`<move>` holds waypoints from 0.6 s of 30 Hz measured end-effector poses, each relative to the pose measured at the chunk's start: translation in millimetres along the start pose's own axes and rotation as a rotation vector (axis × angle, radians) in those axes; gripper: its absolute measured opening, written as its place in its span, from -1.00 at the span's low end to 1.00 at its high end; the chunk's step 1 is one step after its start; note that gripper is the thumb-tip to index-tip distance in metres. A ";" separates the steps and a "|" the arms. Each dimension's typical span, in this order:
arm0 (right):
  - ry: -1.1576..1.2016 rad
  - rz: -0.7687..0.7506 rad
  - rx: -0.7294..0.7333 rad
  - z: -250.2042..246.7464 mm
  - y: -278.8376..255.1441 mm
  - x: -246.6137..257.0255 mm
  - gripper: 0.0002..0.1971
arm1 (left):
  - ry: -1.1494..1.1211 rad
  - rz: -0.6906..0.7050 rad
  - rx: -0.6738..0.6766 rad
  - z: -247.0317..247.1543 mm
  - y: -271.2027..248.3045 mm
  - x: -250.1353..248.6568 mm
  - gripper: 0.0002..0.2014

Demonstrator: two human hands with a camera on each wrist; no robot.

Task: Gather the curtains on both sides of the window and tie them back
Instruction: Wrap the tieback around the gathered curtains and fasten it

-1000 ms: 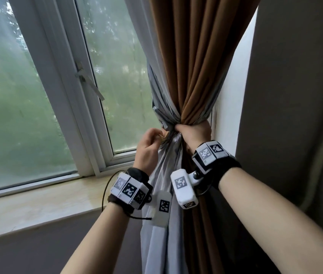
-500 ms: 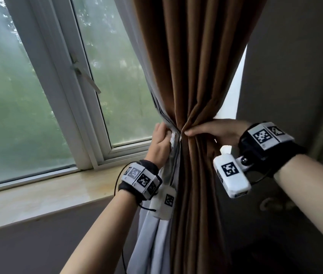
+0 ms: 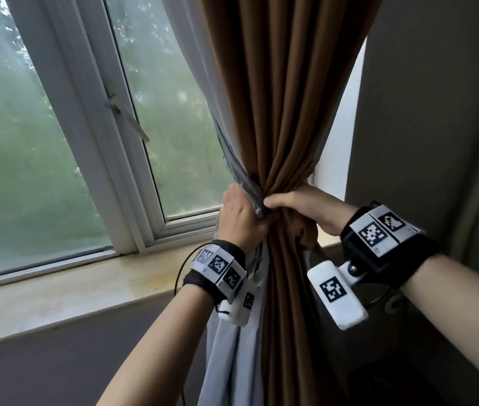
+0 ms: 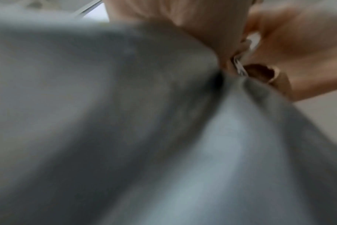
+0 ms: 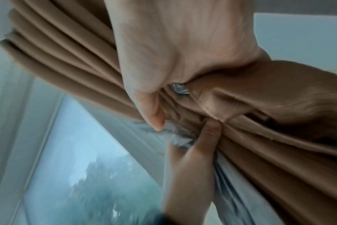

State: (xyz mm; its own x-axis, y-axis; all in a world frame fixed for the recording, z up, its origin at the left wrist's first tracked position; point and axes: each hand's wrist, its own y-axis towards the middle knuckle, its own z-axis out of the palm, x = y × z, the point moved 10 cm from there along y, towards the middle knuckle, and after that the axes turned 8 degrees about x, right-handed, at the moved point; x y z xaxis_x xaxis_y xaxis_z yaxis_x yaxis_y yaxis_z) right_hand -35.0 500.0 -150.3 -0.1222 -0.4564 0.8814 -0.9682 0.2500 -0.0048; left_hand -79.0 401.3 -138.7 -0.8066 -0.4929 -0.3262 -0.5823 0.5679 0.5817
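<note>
The window [image 3: 56, 136] fills the left half of the head view, with a white frame, a handle [image 3: 127, 115] on the middle bar and a pale sill [image 3: 65, 285] under it. To the right of the glass hangs the brown curtain [image 3: 285, 98], with its grey lining [image 3: 232, 341] on the window side. Both are gathered into one narrow waist just above the sill; above and below this waist the folds spread out again.

The right hand [image 3: 305, 206] comes from the right and is wrapped around the waist, its fingers curled over the brown folds. The left hand [image 3: 239, 218] meets it from the left and grips the grey lining at the same height, so that the two hands touch each other.

Only the right wrist view shows the grip from below: the thumb [image 5: 154, 112] of the right hand presses on the brown folds, and one finger of the left hand [image 5: 208, 134] pushes into the bunch beside a strip of brown cloth. It also shows a small shiny metal piece [image 5: 180, 89] under the palm; I cannot tell what it is.

The left wrist view is very blurred. Grey lining [image 4: 125, 121] covers nearly all of it, and both hands appear only at the top right corner.
</note>
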 end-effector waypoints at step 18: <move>0.145 0.051 -0.638 -50.1 -4.3 11.7 -0.12 | -0.940 -0.279 -0.083 -23.7 -13.6 33.7 -0.74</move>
State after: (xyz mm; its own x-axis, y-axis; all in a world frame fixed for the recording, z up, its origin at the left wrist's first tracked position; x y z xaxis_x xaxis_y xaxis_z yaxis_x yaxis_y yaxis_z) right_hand -21.3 536.3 -116.3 -0.0907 -0.3219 0.9424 -0.6368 0.7463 0.1937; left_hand -95.9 361.4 -139.9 -0.4145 0.1428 -0.8988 -0.7844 0.4446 0.4324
